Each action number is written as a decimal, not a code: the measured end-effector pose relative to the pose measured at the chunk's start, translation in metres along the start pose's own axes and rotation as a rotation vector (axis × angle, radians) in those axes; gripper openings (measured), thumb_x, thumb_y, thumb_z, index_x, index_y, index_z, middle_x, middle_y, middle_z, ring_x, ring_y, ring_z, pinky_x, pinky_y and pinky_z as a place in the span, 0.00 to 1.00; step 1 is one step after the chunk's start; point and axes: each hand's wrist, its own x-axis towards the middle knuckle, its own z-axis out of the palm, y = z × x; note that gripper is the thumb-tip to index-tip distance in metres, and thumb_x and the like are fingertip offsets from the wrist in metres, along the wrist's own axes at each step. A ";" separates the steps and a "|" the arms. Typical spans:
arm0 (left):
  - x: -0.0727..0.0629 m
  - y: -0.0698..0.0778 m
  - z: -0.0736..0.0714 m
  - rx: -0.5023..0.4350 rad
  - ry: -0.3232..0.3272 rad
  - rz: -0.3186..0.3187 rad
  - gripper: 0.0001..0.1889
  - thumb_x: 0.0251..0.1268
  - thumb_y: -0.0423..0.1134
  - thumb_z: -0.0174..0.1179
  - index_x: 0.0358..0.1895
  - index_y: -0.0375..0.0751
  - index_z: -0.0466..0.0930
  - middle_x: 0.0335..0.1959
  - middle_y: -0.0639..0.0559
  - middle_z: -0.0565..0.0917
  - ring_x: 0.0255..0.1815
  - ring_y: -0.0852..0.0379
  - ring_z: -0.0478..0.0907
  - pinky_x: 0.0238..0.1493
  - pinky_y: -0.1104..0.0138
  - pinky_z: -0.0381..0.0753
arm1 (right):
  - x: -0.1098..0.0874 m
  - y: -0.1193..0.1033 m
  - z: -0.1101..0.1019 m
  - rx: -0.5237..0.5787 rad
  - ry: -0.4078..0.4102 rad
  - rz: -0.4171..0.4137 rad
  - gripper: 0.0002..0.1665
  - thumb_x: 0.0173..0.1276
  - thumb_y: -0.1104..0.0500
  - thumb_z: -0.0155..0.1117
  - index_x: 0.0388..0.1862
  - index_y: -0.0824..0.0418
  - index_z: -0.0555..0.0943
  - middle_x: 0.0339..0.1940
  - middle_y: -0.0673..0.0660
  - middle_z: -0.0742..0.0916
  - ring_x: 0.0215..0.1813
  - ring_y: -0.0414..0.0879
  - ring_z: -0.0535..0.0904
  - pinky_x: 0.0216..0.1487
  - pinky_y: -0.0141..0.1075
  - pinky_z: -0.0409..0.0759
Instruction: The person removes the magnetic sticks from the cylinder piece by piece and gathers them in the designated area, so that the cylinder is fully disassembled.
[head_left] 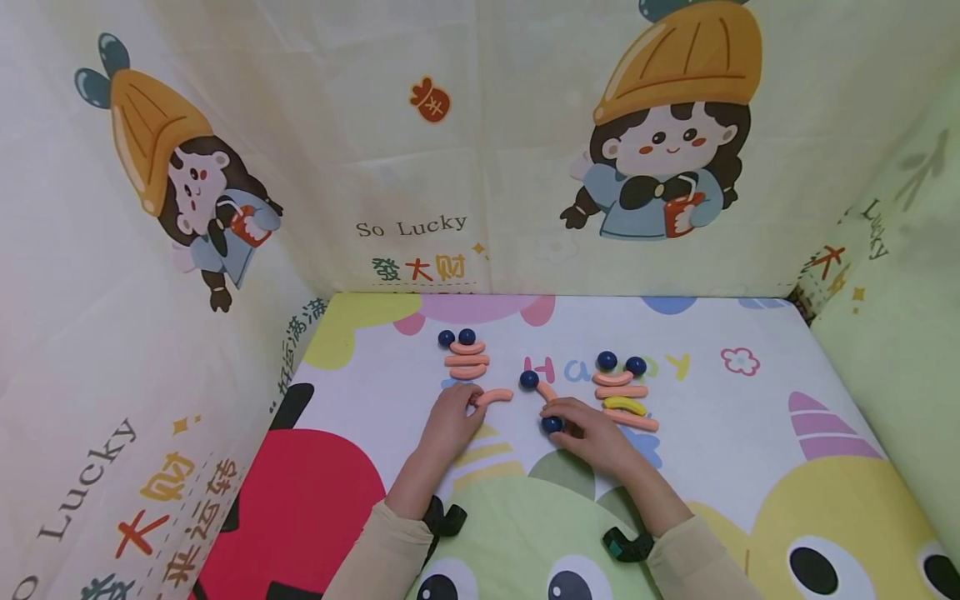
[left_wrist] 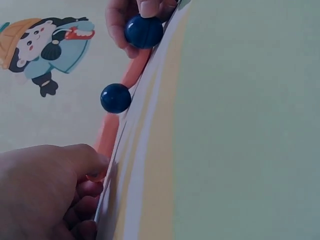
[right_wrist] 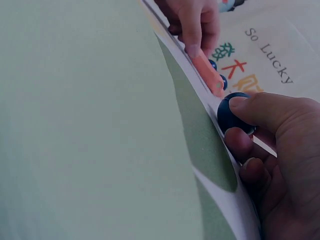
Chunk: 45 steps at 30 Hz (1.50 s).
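In the head view my left hand (head_left: pixel 448 423) pinches one end of a pink sausage-shaped piece (head_left: pixel 497 396), whose other end points right. My right hand (head_left: pixel 592 433) holds a dark blue ball (head_left: pixel 552 424) between thumb and fingers, low over the table. The right wrist view shows the thumb on top of that ball (right_wrist: pixel 234 116). Between the hands lies another dark blue ball (head_left: pixel 528 380), beside a second pink sausage-shaped piece (head_left: pixel 547 390) partly covered by the right fingers. In the left wrist view the left thumb lies along its pink piece (left_wrist: pixel 106 136).
Behind the left hand, two blue balls (head_left: pixel 467 336) sit above several stacked pink pieces (head_left: pixel 467 360). To the right, two more blue balls (head_left: pixel 607 361) top a similar stack with a yellow banana-shaped piece (head_left: pixel 625 406). Printed cloth walls (head_left: pixel 517 250) enclose the patterned table (head_left: pixel 720 400).
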 end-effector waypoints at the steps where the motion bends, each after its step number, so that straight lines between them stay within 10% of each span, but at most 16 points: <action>1: 0.000 -0.002 -0.001 -0.003 0.003 0.002 0.08 0.71 0.46 0.60 0.42 0.47 0.82 0.35 0.56 0.82 0.39 0.55 0.76 0.45 0.61 0.77 | 0.000 0.000 0.000 0.001 0.000 0.004 0.21 0.71 0.51 0.65 0.62 0.41 0.78 0.64 0.40 0.78 0.43 0.35 0.75 0.46 0.32 0.77; 22: 0.012 -0.041 -0.021 0.036 0.024 -0.061 0.14 0.69 0.44 0.61 0.53 0.45 0.83 0.41 0.51 0.84 0.45 0.51 0.77 0.50 0.58 0.77 | -0.001 0.001 0.000 0.024 0.013 -0.052 0.22 0.70 0.53 0.65 0.63 0.46 0.79 0.64 0.42 0.77 0.42 0.34 0.75 0.44 0.30 0.77; 45: 0.017 -0.019 -0.023 0.019 0.093 -0.014 0.12 0.68 0.41 0.61 0.51 0.46 0.84 0.47 0.47 0.81 0.48 0.46 0.75 0.50 0.55 0.75 | 0.002 -0.006 -0.003 -0.032 0.040 0.102 0.24 0.63 0.47 0.72 0.58 0.46 0.80 0.48 0.44 0.75 0.36 0.38 0.71 0.36 0.29 0.74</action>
